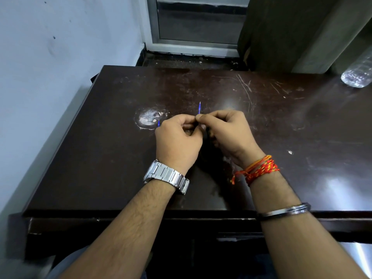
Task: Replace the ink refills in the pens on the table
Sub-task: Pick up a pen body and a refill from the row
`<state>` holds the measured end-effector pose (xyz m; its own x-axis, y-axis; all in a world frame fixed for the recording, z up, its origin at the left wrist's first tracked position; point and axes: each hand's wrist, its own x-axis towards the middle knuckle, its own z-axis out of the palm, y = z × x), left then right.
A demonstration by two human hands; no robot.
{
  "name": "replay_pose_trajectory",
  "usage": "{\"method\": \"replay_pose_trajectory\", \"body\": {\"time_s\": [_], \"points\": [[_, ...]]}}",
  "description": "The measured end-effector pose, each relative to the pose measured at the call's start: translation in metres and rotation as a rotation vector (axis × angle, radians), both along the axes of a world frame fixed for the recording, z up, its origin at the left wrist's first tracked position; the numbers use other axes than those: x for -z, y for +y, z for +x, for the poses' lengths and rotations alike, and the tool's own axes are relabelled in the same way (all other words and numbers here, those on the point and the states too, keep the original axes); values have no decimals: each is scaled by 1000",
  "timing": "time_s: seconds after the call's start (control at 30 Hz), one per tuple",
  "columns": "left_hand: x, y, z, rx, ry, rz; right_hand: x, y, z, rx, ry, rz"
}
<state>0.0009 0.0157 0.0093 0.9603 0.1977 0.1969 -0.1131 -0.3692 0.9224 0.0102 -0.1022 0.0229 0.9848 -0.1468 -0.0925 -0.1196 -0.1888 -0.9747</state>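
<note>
Fingers (203, 117) pinch a slender, pointed blue refill (199, 108).

We see both forearms run up from the bottom edge, angled toward each other. Left hand (178, 137): back facing us, fingers curled under. Right hand (227, 133): rolled inward, fingers curled. Thumb and forefinger tips of the two hands meet at centre, and we read both as pinching one thin blue refill (199, 108) that sticks up past them. Wrists sit apart. We can't see the palms.
</note>
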Motion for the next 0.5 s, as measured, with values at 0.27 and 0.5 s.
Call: {"method": "replay_pose_trajectory", "body": {"time_s": [0.27, 0.5], "points": [[2, -2, -1, 23, 1, -43, -1, -4, 1, -47, 95, 146], [1, -3, -3, 100, 29, -6, -10, -5, 5, 173, -116, 278]]}}
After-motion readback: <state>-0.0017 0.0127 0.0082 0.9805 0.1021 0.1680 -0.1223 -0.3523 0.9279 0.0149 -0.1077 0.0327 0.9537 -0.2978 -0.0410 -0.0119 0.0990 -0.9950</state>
